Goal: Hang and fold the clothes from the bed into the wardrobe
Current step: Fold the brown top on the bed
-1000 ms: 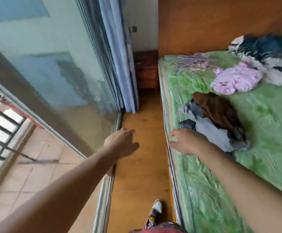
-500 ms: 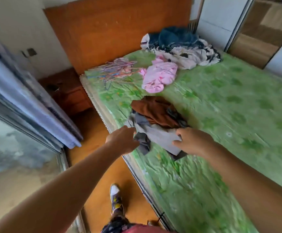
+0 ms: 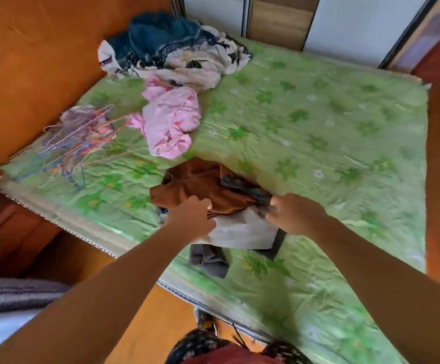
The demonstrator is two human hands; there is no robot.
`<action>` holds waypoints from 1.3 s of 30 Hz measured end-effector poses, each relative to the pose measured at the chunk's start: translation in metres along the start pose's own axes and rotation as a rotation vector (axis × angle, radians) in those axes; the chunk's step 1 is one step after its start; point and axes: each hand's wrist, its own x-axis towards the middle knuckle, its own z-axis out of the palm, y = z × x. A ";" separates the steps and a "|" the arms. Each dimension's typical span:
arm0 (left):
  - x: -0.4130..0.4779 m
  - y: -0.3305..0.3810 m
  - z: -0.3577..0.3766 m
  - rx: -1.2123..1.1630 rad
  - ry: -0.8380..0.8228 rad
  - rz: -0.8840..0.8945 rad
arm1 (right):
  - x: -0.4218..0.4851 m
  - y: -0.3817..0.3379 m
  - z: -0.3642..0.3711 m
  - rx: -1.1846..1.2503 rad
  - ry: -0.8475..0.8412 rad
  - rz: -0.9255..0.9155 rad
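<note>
The task is only starting: left hand (image 3: 193, 217) and right hand (image 3: 295, 216), fingers curled, grip unclear, are touching the rumpled brown-and-grey clothes pile (image 3: 200, 185).

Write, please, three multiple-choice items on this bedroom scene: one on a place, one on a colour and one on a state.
1. Where do the hangers lie?
A) on the bed, left of the pink garment
B) on the floor
C) inside the wardrobe

2. What colour is the top garment of the nearest pile?
A) yellow
B) brown
C) blue

3. In what state is the far heap of clothes?
A) folded in a stack
B) hung up
C) crumpled

Answers:
1 A, they are spread on the bed by the headboard.
2 B, brown cloth lies over the pale garment.
3 C, it is a rumpled tangle.
</note>
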 end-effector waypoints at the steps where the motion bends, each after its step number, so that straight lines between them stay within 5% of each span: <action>1: 0.016 -0.004 -0.002 0.030 -0.019 0.024 | 0.010 0.000 -0.001 0.015 0.011 0.025; 9: 0.160 -0.005 0.029 0.227 -0.169 0.172 | 0.118 0.028 0.036 0.121 0.008 0.195; 19: 0.360 -0.021 0.134 0.515 -0.078 0.225 | 0.289 0.077 0.186 0.155 0.017 0.233; 24: 0.415 -0.029 0.161 0.570 -0.042 0.276 | 0.318 0.075 0.217 0.092 0.282 0.199; 32: 0.382 -0.024 0.095 0.040 0.120 0.330 | 0.278 0.101 0.160 0.760 0.507 0.335; 39: 0.307 0.001 -0.063 -0.153 0.312 0.473 | 0.199 0.084 -0.001 0.884 0.686 0.334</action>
